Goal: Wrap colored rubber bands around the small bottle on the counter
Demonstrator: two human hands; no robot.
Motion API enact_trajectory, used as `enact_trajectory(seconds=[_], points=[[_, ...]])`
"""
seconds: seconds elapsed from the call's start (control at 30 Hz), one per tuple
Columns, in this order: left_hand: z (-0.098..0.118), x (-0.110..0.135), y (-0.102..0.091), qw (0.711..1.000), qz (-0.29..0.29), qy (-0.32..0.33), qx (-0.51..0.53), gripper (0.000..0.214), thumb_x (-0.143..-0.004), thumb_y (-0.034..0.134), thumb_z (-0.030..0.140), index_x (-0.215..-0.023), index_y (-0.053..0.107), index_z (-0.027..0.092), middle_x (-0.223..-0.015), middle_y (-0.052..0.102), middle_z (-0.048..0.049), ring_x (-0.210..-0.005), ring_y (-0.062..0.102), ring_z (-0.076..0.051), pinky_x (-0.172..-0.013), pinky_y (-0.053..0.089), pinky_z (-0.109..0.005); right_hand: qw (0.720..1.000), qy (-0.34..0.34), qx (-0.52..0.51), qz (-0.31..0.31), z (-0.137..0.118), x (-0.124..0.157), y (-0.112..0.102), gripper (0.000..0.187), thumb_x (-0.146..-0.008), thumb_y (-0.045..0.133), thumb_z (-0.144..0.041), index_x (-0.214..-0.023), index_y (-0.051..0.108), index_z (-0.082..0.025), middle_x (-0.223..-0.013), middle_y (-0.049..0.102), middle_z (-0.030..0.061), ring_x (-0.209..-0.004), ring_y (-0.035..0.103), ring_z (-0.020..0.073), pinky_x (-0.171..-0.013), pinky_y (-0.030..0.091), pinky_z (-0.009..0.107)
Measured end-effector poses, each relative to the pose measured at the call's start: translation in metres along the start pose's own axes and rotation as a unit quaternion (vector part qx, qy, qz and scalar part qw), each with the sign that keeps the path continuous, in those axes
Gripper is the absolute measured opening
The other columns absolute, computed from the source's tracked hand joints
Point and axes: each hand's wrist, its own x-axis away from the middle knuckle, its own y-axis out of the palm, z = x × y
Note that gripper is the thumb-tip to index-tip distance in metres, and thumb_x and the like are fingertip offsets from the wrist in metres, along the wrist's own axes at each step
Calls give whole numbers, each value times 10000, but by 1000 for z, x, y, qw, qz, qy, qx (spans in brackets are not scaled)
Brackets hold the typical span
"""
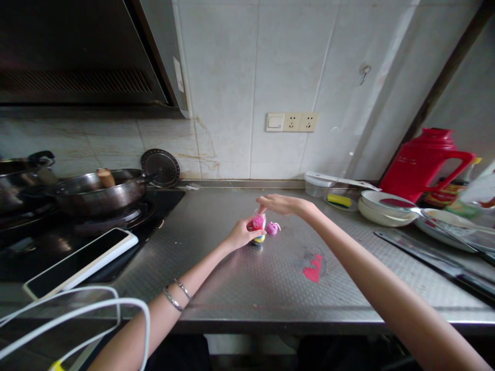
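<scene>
Near the middle of the counter, my left hand (243,233) is wrapped around a small clear jar (259,222) with pink, red, yellow and blue in it. The jar stands upright, its base at or just above the metal surface. My right hand (279,204) reaches over the jar's mouth with its fingers stretched out. One fingertip points down at the rim; whether it goes inside I cannot tell. Just right of the jar lies a small round pink piece (273,228) with a pale strand on it.
A steel pan (100,193) sits on the stove at left, a white-edged phone-like device (83,263) with white cables nearer me. At right are stacked bowls (381,214), a knife (433,260) and a red thermos (421,162). A red sticker (314,269) marks the counter (232,293).
</scene>
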Motion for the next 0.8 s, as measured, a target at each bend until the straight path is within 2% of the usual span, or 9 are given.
enact_trajectory(seconds=[0.13, 0.23, 0.33, 0.4, 0.5, 0.57, 0.7, 0.73, 0.8], points=[[3, 0, 0, 1000, 1, -5, -2, 411, -660, 717, 289, -1023, 616, 122, -943, 672, -73, -849, 622, -184, -807, 479, -320, 998, -12, -56, 16, 5, 7, -11, 542, -936, 244, -426, -873, 739, -215, -1003, 701, 46, -912, 617, 199, -849, 449, 310], [2, 0, 0, 1000, 1, -11, 3, 397, -651, 726, 299, -986, 619, 115, -911, 671, -67, -821, 622, -178, -791, 482, -315, 994, -6, -92, 52, 11, 12, -16, 509, -925, 287, -412, -876, 738, -182, -928, 710, 59, -816, 625, 180, -748, 477, 285], [-1, -2, 0, 1000, 3, -12, 7, 413, -632, 743, 318, -963, 619, 106, -900, 670, -66, -808, 620, -173, -791, 481, -312, 990, 9, -90, 104, 29, 14, -13, 438, -891, 369, -377, -807, 732, -145, -812, 710, 65, -723, 619, 165, -655, 476, 256], [-3, -3, 0, 1000, 4, -11, 12, 435, -620, 753, 330, -963, 616, 101, -906, 669, -69, -811, 620, -173, -792, 482, -309, 990, 35, -55, 129, 46, 14, -2, 365, -854, 430, -344, -783, 725, -142, -752, 701, 58, -680, 615, 165, -630, 472, 253], [-3, -3, 1, 1000, 7, -8, 16, 457, -614, 759, 337, -974, 612, 96, -918, 666, -74, -813, 621, -172, -795, 483, -307, 994, 60, -3, 95, 72, 17, 26, 240, -759, 558, -270, -906, 715, -163, -855, 702, 67, -734, 630, 181, -688, 484, 273], [-3, -3, 1, 1000, 8, -5, 16, 451, -619, 757, 332, -974, 612, 95, -917, 666, -75, -810, 621, -170, -803, 481, -309, 996, 44, 17, 69, 85, 21, 49, 381, -696, 641, -291, -1050, 675, -155, -1036, 657, 118, -788, 632, 196, -737, 491, 300], [-1, -3, 2, 1000, 8, 0, 11, 422, -629, 752, 313, -963, 614, 96, -921, 668, -79, -812, 622, -172, -808, 481, -313, 998, 6, 33, 61, 91, 25, 87, 589, -632, 709, -333, -1187, 599, -170, -1261, 512, 175, -1104, 529, 291, -893, 443, 386], [-1, -3, 2, 1000, 10, -1, 10, 414, -630, 751, 309, -957, 615, 95, -920, 669, -79, -812, 622, -173, -807, 482, -313, 997, -5, 33, 67, 89, 25, 92, 572, -632, 708, -325, -1175, 605, -176, -1259, 513, 173, -1127, 512, 296, -908, 432, 395], [0, -2, 2, 1000, 11, -4, 10, 403, -630, 750, 302, -948, 616, 93, -915, 670, -79, -811, 622, -173, -805, 482, -312, 996, -38, 21, 74, 86, 24, 98, 423, -688, 657, -291, -1095, 645, -175, -1157, 585, 151, -1073, 545, 266, -890, 441, 373]])
